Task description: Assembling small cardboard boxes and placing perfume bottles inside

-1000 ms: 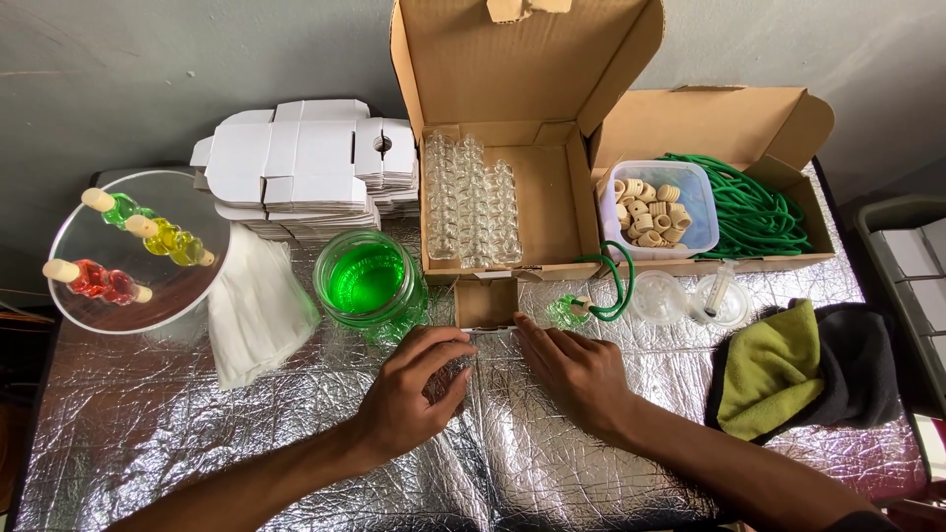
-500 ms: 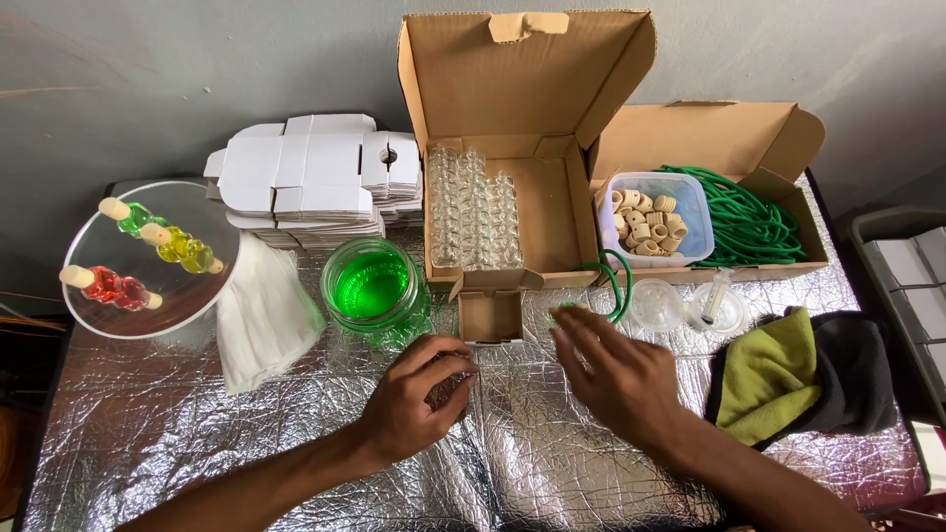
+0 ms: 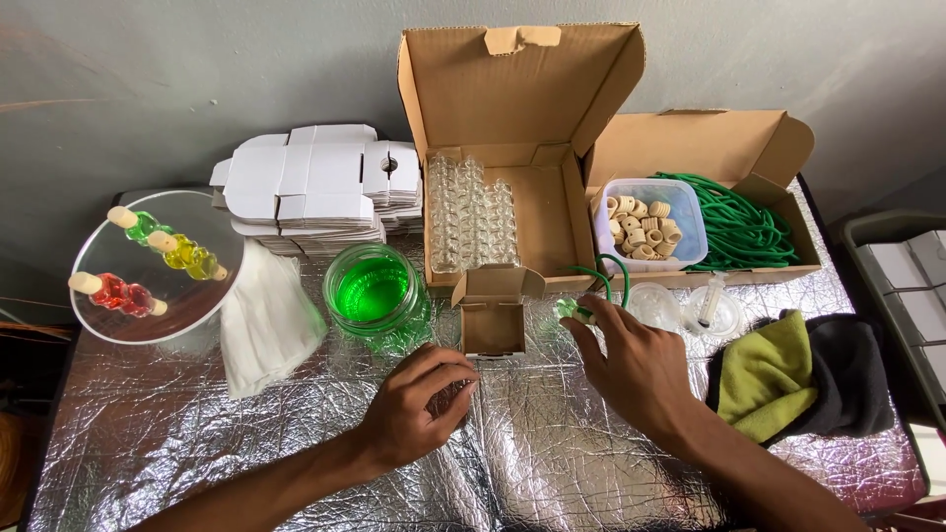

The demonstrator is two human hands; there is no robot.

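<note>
The left hand (image 3: 419, 409) is curling closed around a small clear bottle (image 3: 451, 397) low over the foil surface (image 3: 552, 443) while the right hand (image 3: 636, 369) is pinching a green-filled bottle (image 3: 569, 309) beside the open jar of green liquid (image 3: 371, 293), risking a spill if knocked.

The left hand (image 3: 419, 409) curls over something small and clear just in front of the small open carton (image 3: 495, 313); its grip hides the thing, so its shape cannot be told. Right of that carton, the right hand (image 3: 636, 365) covers most of a little green-filled piece (image 3: 569, 309) on a green cord (image 3: 613, 276). Further right, the grey bin (image 3: 902, 286) is cut off by the picture's edge, as are both forearms at the bottom. The tiny glass bottles (image 3: 473, 212) behind the carton are too small to count.
</note>
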